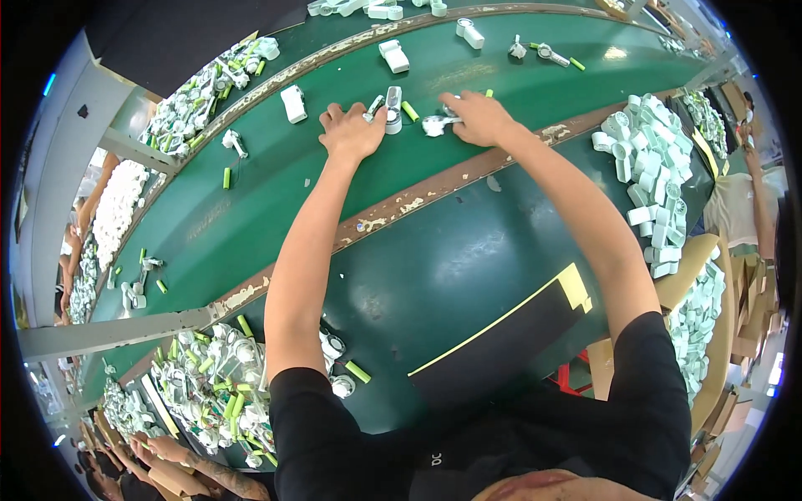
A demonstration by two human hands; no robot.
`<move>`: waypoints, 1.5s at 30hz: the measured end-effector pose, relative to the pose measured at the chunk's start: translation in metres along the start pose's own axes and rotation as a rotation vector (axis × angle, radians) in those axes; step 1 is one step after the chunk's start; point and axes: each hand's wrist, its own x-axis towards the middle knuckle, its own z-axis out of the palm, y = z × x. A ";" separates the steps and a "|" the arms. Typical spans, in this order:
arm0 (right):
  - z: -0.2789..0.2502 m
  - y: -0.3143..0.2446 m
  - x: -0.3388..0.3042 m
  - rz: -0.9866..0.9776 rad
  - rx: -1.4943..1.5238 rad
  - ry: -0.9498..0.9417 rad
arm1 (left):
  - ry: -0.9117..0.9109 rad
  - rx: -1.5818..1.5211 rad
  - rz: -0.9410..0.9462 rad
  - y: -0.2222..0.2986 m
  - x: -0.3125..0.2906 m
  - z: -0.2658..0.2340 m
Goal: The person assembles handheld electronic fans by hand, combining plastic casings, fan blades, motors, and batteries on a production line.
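Hands are both stretched far forward onto the green conveyor belt. My left hand lies knuckles up, fingers curled down over a small white part with a metal piece; it looks like a light pinch, but I cannot tell how firm. Just right of it stands a white cylindrical housing, and a green battery cell lies touching or just beside that housing. My right hand is closed around a white part with trailing wires, fingers wrapped, thumb side toward the housing.

Judgement: the step in hand is bringing the two pieces together at the housing. To do it well I keep the left hand steady as the anchor and move only the right, since the belt carries other loose parts nearby. I keep the wires clear of the joint so they do not get nipped. The cell sits close enough to roll if nudged; I approach from above, not sideways.

Heap of white housings sits well apart at right.
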 end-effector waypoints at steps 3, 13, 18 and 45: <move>-0.008 0.001 -0.009 -0.005 0.138 0.046 | -0.042 0.087 -0.002 0.003 0.006 0.000; -0.053 -0.080 -0.093 -0.229 0.784 -0.004 | -0.338 0.097 -0.075 0.023 0.007 -0.007; -0.045 -0.173 -0.144 -0.448 0.565 -0.266 | -0.444 0.180 -0.125 0.022 0.030 -0.028; -0.003 -0.260 -0.222 -0.233 1.209 0.102 | -0.400 0.062 -0.027 -0.120 -0.261 -0.256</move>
